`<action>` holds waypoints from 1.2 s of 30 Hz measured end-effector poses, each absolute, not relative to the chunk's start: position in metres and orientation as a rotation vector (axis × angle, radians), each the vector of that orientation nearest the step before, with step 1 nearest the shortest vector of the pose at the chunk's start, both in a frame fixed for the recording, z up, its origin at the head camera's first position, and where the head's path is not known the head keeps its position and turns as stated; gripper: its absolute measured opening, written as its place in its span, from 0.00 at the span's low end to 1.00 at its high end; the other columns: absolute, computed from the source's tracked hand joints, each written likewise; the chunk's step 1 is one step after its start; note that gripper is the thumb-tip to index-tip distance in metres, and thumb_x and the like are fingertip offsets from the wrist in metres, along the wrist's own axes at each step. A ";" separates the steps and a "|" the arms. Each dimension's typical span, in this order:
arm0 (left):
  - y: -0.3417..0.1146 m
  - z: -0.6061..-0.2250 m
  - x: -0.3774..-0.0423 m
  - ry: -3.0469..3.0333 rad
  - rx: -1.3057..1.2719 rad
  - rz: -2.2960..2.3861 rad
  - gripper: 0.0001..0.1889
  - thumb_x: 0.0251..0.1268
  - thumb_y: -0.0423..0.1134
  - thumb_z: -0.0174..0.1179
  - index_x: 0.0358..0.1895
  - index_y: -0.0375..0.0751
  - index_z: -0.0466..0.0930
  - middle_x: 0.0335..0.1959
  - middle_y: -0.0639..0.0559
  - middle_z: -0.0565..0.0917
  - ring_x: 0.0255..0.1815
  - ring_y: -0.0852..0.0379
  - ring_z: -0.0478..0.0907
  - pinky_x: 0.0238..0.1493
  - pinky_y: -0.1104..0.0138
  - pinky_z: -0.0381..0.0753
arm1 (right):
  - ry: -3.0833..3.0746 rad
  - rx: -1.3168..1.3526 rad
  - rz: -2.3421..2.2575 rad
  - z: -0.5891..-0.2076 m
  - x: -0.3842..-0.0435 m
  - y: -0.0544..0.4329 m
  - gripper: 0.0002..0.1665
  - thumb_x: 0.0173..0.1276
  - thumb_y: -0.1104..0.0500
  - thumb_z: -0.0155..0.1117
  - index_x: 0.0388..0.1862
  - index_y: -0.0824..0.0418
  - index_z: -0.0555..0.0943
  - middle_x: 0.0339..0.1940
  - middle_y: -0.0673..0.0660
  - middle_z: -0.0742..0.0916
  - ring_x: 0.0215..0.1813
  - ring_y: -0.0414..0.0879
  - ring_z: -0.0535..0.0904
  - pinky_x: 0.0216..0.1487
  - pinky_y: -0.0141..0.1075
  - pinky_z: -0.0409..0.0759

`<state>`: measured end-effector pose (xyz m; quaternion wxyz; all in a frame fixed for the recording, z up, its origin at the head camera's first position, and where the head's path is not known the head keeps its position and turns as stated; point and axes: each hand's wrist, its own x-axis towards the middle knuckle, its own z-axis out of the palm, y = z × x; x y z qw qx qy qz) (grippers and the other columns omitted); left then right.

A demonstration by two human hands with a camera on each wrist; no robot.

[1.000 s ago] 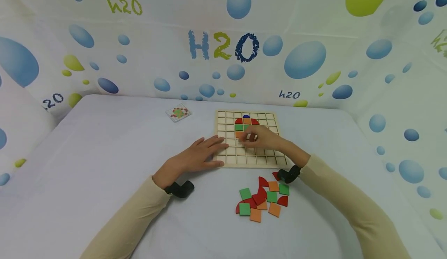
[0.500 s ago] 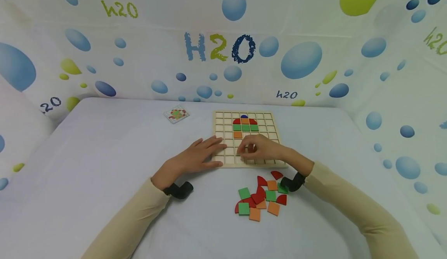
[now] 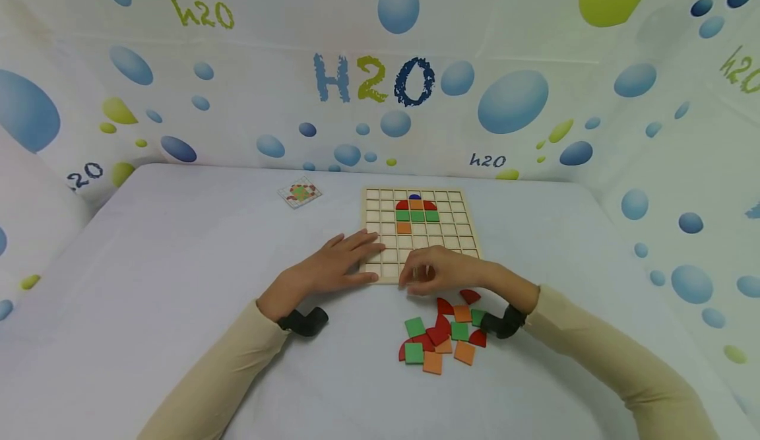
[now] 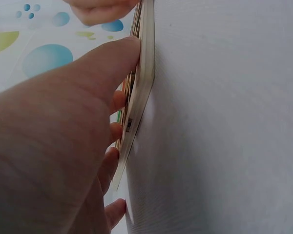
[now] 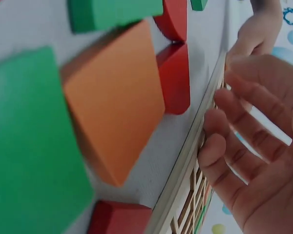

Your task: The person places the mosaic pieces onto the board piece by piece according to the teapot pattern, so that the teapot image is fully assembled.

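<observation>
The pale wooden grid board (image 3: 454, 232) lies on the table. On it sit a blue piece (image 3: 415, 197), an orange square (image 3: 416, 205) between two red rounded pieces, a row of three green squares (image 3: 417, 216) and another orange square (image 3: 404, 228). My left hand (image 3: 332, 263) rests with spread fingers on the board's left edge, thumb at the near corner. Over the near edge of the board hovers my right hand (image 3: 442, 270), its fingers loosely bent. In the right wrist view nothing shows between those fingers (image 5: 234, 117). Just below that hand lie loose red, green and orange tiles (image 3: 433, 363).
A small pattern card (image 3: 299, 192) lies on the white tablecloth (image 3: 208, 242) to the left of the board. Behind the table hangs a printed backdrop (image 3: 267, 64) with blue and green drops. Each wrist carries a black camera mount (image 3: 305, 322).
My right hand has drawn back from the middle of the board to its near edge, uncovering the full green row and the lower orange square. My left hand stays in place.
</observation>
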<state>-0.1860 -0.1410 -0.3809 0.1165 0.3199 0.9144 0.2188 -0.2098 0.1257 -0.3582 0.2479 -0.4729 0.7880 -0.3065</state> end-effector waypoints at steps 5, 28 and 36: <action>-0.141 -0.383 -0.187 2.692 0.952 0.627 0.33 0.72 0.54 0.55 0.75 0.48 0.61 0.77 0.47 0.57 0.79 0.47 0.48 0.74 0.44 0.47 | 2.052 -1.387 -0.832 -0.361 -0.207 0.126 0.08 0.66 0.59 0.68 0.43 0.57 0.85 0.39 0.48 0.84 0.35 0.37 0.74 0.36 0.29 0.77; -0.142 -0.382 -0.187 2.704 0.958 0.636 0.32 0.71 0.53 0.55 0.74 0.46 0.62 0.77 0.45 0.58 0.78 0.46 0.50 0.73 0.43 0.48 | 1.897 -1.505 -0.734 -0.363 -0.199 0.126 0.13 0.65 0.56 0.71 0.47 0.56 0.85 0.44 0.48 0.85 0.36 0.40 0.75 0.35 0.28 0.76; -0.142 -0.385 -0.189 2.687 0.941 0.633 0.33 0.71 0.54 0.55 0.75 0.48 0.60 0.78 0.47 0.56 0.79 0.48 0.47 0.74 0.44 0.46 | 1.947 -1.446 -0.741 -0.364 -0.197 0.126 0.19 0.61 0.53 0.74 0.51 0.56 0.84 0.40 0.50 0.83 0.33 0.41 0.75 0.33 0.28 0.77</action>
